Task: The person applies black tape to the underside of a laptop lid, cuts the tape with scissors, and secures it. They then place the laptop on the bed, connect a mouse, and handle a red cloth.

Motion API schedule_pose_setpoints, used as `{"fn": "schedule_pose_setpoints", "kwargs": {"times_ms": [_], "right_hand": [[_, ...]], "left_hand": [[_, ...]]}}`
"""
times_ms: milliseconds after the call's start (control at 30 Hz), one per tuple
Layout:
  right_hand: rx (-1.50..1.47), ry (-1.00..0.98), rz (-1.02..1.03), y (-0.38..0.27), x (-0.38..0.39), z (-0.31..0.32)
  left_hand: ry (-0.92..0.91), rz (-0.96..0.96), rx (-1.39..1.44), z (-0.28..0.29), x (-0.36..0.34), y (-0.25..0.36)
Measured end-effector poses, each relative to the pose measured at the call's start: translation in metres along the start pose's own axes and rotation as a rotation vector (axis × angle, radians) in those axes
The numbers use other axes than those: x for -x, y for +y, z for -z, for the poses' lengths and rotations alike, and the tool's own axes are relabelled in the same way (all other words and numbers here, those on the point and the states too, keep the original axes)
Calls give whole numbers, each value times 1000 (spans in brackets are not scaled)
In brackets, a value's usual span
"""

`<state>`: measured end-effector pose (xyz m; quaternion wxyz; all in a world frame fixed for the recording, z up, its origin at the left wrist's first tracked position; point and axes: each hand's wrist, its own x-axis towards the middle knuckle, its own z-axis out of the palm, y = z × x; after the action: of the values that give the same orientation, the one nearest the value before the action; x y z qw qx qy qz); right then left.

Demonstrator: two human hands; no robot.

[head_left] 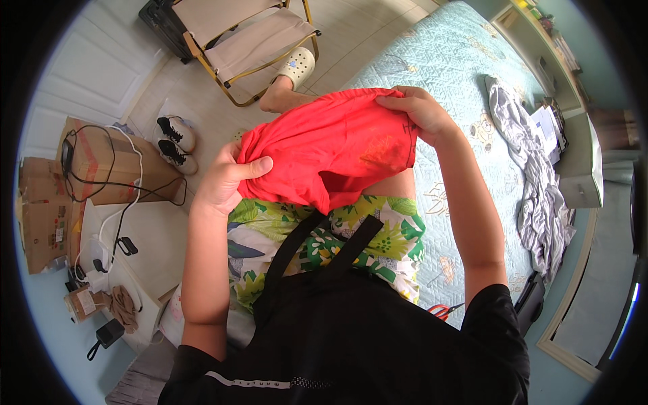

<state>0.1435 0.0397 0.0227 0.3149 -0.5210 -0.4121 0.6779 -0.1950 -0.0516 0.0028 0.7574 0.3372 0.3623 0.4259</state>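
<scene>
A bright red piece of cloth (331, 138), likely a garment, is stretched between my two hands above my lap. My left hand (229, 177) grips its left end, thumb lying on top and the other fingers hidden beneath. At the upper right corner, my right hand (420, 113) pinches the edge between thumb and fingers. The cloth sags in the middle, with a fold hanging at its lower edge. A faint orange print and dark marks show near its right side. Under it lie my green and white leaf-patterned shorts (385, 226).
At right is a bed with a light blue quilted cover (445, 61), holding a crumpled grey-white cloth (520, 148) and red-handled scissors (442, 310). A folding chair (250, 44) stands ahead. Left are sneakers (177, 145), cardboard boxes (121, 158) with cables, and a white cabinet (145, 236).
</scene>
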Motion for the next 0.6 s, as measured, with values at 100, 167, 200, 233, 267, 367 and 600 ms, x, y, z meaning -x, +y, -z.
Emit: {"fn": "schedule_pose_setpoints", "kwargs": {"times_ms": [100,167,200,233,267,367,600], "right_hand": [[-18,-9,-15,6,-4,4],[-5,-2,-31,8,-6,4],[3,3,-38,9,-6,4],[23,14,-40,10,-7,5],[42,24,-43,12,-9,6],[88,42,-19,11,-10,10],[87,52,18,15,-10,16]], "left_hand": [[19,18,35,2,0,-1],[29,25,37,3,1,-1],[33,26,30,4,1,-1],[37,28,24,6,0,-2],[42,28,17,7,-1,-3],[58,11,-52,10,0,-4],[108,50,99,10,1,-6]]}}
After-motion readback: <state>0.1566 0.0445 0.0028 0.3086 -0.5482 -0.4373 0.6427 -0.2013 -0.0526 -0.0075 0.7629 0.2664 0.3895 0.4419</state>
